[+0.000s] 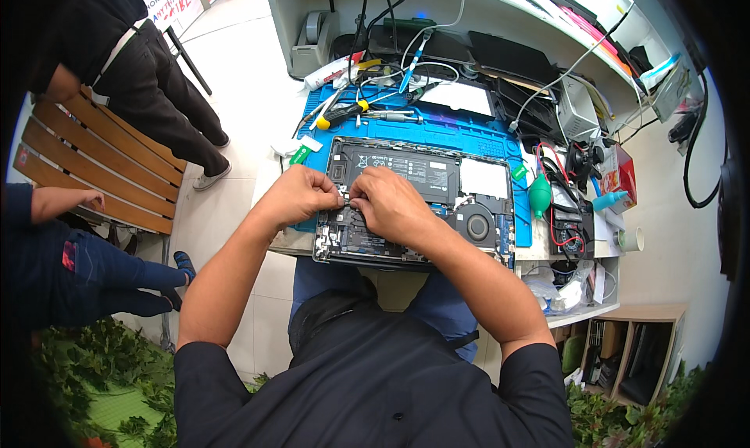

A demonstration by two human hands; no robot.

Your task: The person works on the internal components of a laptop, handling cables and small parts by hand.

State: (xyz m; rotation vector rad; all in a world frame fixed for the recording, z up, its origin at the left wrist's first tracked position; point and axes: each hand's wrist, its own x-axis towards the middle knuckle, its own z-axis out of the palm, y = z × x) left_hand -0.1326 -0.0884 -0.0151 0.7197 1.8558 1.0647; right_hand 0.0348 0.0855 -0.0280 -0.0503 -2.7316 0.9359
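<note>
An opened laptop base [375, 249] lies across the front of the blue work mat [461, 135], its inner parts bare. A black battery [406, 171] runs along its far side, and a round fan [473, 223] sits at the right. My left hand [297, 196] comes in over the laptop's left part, thumb and fingertips pinched together. Close beside it, my right hand [391, 204] is bent over the same spot with its fingers closed. The fingertips of both hands nearly meet at small parts left of the battery. What they pinch is too small to make out.
Behind the laptop lie a yellow-and-black screwdriver [342, 115], a blue brush [416, 61] and tangled cables. At the right are a green air blower [539, 196] and a black meter [570, 233] with red leads. Two people stand at the left near a wooden bench [101, 163].
</note>
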